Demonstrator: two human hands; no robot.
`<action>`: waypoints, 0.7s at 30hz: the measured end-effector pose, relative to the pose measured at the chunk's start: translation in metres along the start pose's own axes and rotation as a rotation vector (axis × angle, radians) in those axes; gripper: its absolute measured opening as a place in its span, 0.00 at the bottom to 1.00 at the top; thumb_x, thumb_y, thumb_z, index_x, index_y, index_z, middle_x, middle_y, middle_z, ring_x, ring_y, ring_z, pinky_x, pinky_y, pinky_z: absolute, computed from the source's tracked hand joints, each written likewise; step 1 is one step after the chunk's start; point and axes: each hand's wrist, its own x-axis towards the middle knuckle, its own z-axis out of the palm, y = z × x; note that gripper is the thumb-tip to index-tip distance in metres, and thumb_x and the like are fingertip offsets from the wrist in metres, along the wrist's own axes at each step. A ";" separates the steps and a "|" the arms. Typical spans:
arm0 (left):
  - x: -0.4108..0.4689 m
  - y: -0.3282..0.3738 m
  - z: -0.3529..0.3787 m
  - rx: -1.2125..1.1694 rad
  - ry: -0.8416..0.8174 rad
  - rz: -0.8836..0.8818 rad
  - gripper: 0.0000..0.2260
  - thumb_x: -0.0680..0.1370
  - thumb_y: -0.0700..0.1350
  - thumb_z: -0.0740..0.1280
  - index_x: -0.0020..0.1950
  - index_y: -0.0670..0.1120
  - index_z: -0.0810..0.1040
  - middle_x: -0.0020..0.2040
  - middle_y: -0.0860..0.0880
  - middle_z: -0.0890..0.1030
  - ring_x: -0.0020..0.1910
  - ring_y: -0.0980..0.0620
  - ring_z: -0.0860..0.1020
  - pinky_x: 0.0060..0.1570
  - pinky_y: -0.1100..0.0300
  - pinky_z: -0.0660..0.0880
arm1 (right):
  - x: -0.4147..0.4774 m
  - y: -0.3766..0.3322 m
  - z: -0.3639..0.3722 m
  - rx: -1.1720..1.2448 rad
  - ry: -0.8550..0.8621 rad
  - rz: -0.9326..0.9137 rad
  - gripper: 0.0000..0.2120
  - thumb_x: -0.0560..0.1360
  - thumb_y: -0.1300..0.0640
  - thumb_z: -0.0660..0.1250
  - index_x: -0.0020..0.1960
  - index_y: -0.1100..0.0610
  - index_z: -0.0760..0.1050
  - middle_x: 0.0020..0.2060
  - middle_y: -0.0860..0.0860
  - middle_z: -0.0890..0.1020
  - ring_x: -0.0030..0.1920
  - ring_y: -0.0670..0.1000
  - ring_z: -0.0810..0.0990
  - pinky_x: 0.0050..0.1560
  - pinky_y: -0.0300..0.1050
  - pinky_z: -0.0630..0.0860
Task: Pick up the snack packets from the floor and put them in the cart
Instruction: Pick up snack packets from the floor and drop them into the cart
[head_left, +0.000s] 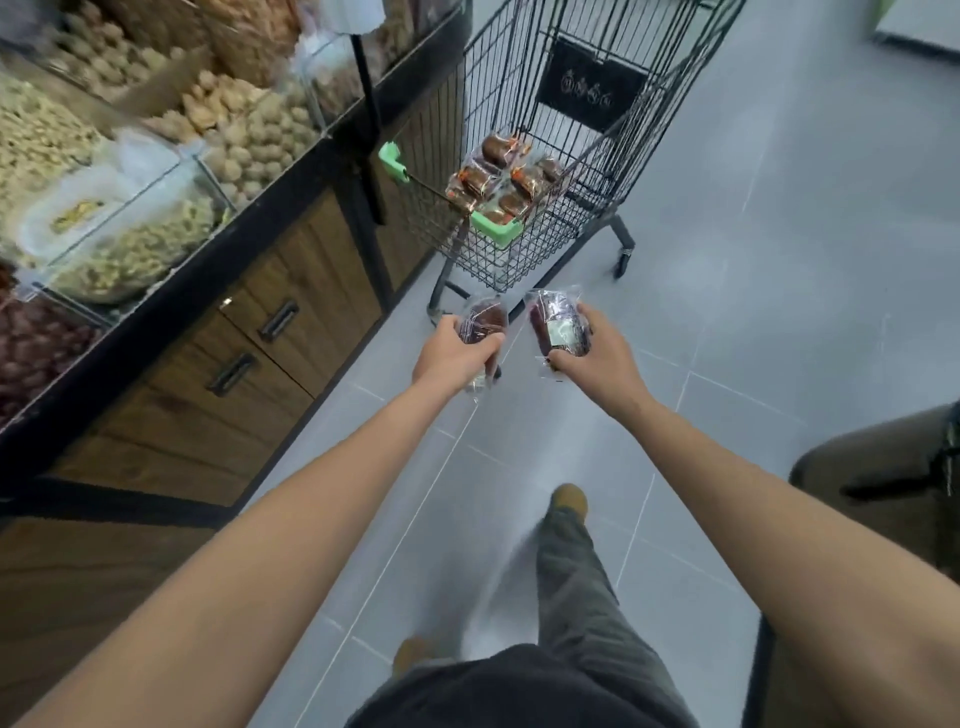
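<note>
Both arms reach toward the cart (483, 254), stopping short of its near end. The left hand (452, 351) grips a dark snack packet (483, 319), fingers and thumb curled round its lower half, with the upper end projecting toward the cart. The right hand (597, 358) clasps a second packet (558, 325), label uppermost, just beside the first and apart from it. Several stacked packets (498, 182) lie inside the cart. A wood-fronted counter (208, 291) of bulk snacks stands alongside the cart, and grey tiled floor (779, 260) lies beneath it.
</note>
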 end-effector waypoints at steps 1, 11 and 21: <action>0.016 0.013 0.008 -0.008 0.009 -0.022 0.21 0.72 0.59 0.69 0.56 0.48 0.70 0.51 0.50 0.77 0.50 0.48 0.76 0.49 0.57 0.72 | 0.022 0.005 -0.011 0.005 -0.006 -0.004 0.25 0.68 0.59 0.70 0.65 0.57 0.70 0.50 0.54 0.79 0.49 0.55 0.78 0.51 0.56 0.77; 0.132 0.135 0.075 -0.218 0.110 -0.136 0.29 0.63 0.70 0.63 0.53 0.50 0.77 0.45 0.52 0.83 0.44 0.51 0.82 0.51 0.49 0.79 | 0.212 0.013 -0.117 -0.060 -0.116 -0.079 0.21 0.69 0.60 0.70 0.61 0.53 0.71 0.50 0.53 0.78 0.52 0.57 0.79 0.51 0.53 0.76; 0.250 0.213 0.068 -0.272 0.178 -0.197 0.34 0.70 0.69 0.60 0.65 0.46 0.67 0.58 0.48 0.76 0.55 0.47 0.76 0.57 0.50 0.74 | 0.360 -0.026 -0.130 -0.121 -0.200 -0.230 0.22 0.73 0.61 0.68 0.66 0.60 0.69 0.57 0.58 0.77 0.55 0.59 0.75 0.52 0.50 0.71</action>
